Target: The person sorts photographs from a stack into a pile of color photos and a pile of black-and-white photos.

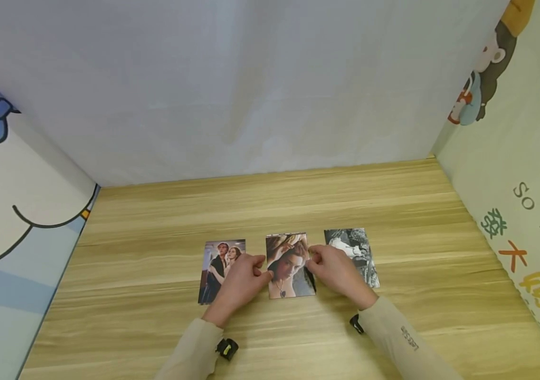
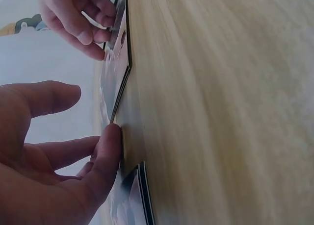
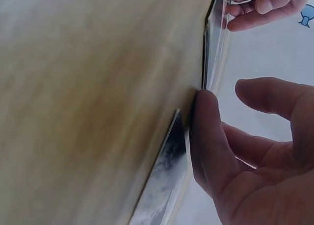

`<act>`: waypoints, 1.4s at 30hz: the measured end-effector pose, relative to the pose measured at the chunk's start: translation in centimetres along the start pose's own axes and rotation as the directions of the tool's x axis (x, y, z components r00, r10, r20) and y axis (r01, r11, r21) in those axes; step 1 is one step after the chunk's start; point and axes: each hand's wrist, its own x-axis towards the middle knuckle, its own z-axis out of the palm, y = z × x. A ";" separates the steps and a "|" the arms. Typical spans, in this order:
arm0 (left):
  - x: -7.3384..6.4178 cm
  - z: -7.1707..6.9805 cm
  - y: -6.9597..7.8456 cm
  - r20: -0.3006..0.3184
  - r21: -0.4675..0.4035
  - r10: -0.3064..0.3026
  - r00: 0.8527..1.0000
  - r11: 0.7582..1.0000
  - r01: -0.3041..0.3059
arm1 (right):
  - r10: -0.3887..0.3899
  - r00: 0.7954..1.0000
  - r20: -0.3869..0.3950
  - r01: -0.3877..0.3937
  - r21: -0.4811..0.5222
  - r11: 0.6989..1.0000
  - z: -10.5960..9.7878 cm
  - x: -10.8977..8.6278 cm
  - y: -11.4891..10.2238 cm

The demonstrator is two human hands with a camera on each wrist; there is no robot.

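Observation:
Three picture cards lie side by side on a wood-grain table [image 1: 155, 274]. The middle card [image 1: 291, 269] shows a face with a pendant necklace; its edge looks layered in the left wrist view, like a small stack. My left hand [image 1: 240, 279] touches its left edge, thumb and fingers apart. On the opposite edge rest the fingertips of my right hand [image 1: 338, 268], the thumb likewise apart in the right wrist view. The left card [image 1: 210, 264], with two figures, is partly under my left hand. A black-and-white card [image 1: 360, 253] lies partly behind my right hand.
A pale grey cloth wall [image 1: 260, 95] rises behind the table. Cartoon-printed panels stand at the left [image 1: 27, 174] and right [image 1: 502, 158]. Black straps or devices [image 1: 227, 349] sit at both sleeve cuffs.

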 end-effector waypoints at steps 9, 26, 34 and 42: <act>0.4 -0.2 0.1 -0.006 0.055 0.021 1.000 0.998 -0.020 | 0.016 1.000 0.004 -0.016 -0.014 1.000 0.1 0.2 0.1; 0.5 -0.1 -0.1 0.027 0.019 0.001 1.000 1.000 -0.001 | 0.010 1.000 -0.004 -0.009 0.022 1.000 0.2 0.3 0.3; 0.2 0.0 -0.1 0.009 -0.050 0.007 1.000 0.999 -0.006 | 0.000 0.999 -0.043 0.003 0.064 0.998 0.1 -0.2 0.3; -0.1 0.1 -0.2 -0.022 -0.201 -0.031 0.999 0.979 0.026 | 0.009 0.997 -0.077 0.003 0.155 0.988 -0.1 -0.4 0.2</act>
